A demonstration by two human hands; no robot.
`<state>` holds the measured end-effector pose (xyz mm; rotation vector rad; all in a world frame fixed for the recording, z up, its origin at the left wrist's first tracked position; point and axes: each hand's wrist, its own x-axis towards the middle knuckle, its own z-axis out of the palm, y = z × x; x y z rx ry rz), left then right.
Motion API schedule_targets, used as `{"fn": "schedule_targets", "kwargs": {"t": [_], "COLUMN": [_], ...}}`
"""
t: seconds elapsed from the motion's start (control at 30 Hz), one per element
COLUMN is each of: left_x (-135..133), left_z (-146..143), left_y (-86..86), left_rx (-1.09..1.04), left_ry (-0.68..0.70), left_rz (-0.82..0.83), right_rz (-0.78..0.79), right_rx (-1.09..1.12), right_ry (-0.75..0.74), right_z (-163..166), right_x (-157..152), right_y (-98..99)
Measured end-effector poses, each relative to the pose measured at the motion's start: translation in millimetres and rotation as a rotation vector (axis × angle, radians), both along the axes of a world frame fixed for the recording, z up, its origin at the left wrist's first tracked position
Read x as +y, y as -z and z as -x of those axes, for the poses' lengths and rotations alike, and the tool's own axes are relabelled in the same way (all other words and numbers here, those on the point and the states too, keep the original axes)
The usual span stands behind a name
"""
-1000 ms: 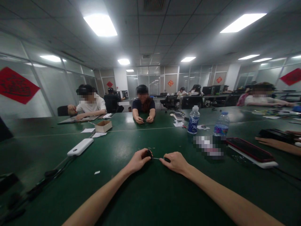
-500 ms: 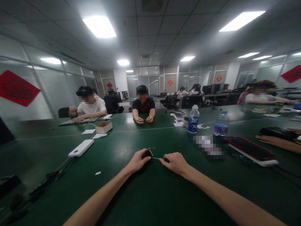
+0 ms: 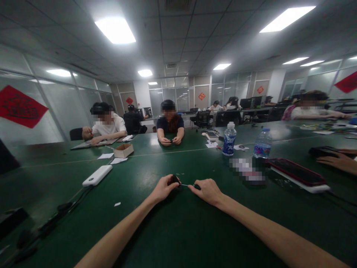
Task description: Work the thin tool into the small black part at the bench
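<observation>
My left hand (image 3: 164, 188) is closed around a small black object (image 3: 175, 179), mostly covered by the fingers, so its kind is unclear. In my right hand (image 3: 208, 190) is a screwdriver (image 3: 184, 185) with a dark handle and a thin metal shaft. The shaft points left and its tip meets the black object or ends right beside it; I cannot tell which. Both hands are low over the green table (image 3: 156, 230), close together in front of me.
To the left are a white power bank (image 3: 97, 175) with cables, a paper scrap (image 3: 117, 204) and a small cardboard box (image 3: 123, 150). On the right stand two bottles (image 3: 229, 143), near a phone (image 3: 297, 173) on a white block. A person (image 3: 170, 123) sits opposite; another person's hand (image 3: 338, 160) is at right.
My hands keep nearly the same pose, the screwdriver still against or beside the black object. The view has shifted slightly. At right, the other person's hand has drawn back a little.
</observation>
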<state>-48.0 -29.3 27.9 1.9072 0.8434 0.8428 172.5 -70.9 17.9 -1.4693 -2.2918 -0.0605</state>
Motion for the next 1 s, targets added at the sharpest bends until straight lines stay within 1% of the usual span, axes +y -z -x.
{"fn": "schedule_targets", "kwargs": {"t": [0.03,0.1,0.17,0.2,0.23,0.27,0.3,0.33,0.4,0.47,0.53,0.63,0.87,1.0], "left_x": [-1,-3,-4,-4,-4,-4,-4,-3,-3,-2,-2,-2,-3,-2], "left_z": [0,-1,-1,-1,-1,-1,0,0,0,0,0,-1,-1,1], "left_y": [-0.7,-1.7,-2.2,-2.4,-2.5,-2.7,-2.8,-2.9,-2.9,-2.5,-1.9,-1.6,-1.3,-1.3], "left_rx": [0.008,0.048,0.073,0.064,0.042,0.008,-0.024,-0.051,-0.105,-0.162,-0.200,-0.202,-0.156,-0.085], "left_ry": [-0.001,0.027,0.066,0.074,0.068,0.048,0.031,0.013,-0.010,-0.014,-0.003,0.007,0.010,0.006], "left_rz": [-0.007,-0.024,-0.018,-0.004,0.014,0.035,0.052,0.066,0.086,0.106,0.119,0.114,0.108,0.054], "right_rz": [-0.001,-0.022,-0.113,-0.173,-0.219,-0.228,-0.190,-0.116,0.028,0.043,0.004,-0.036,-0.012,0.005], "right_rx": [0.046,0.191,0.406,0.458,0.487,0.491,0.468,0.419,0.259,0.165,0.096,0.016,-0.050,-0.069], "right_ry": [-0.002,0.048,0.241,0.289,0.311,0.295,0.243,0.155,-0.030,-0.074,-0.062,-0.032,0.006,0.007], "right_z": [0,-2,-6,-9,-11,-14,-16,-17,-18,-15,-11,-5,-4,-2], "right_x": [2,8,15,19,21,23,23,23,19,15,11,9,8,3], "right_y": [-0.9,-6.6,-14.8,-18.1,-19.9,-19.9,-18.2,-15.3,-8.4,-3.9,-3.1,-4.7,-5.7,-9.5]}}
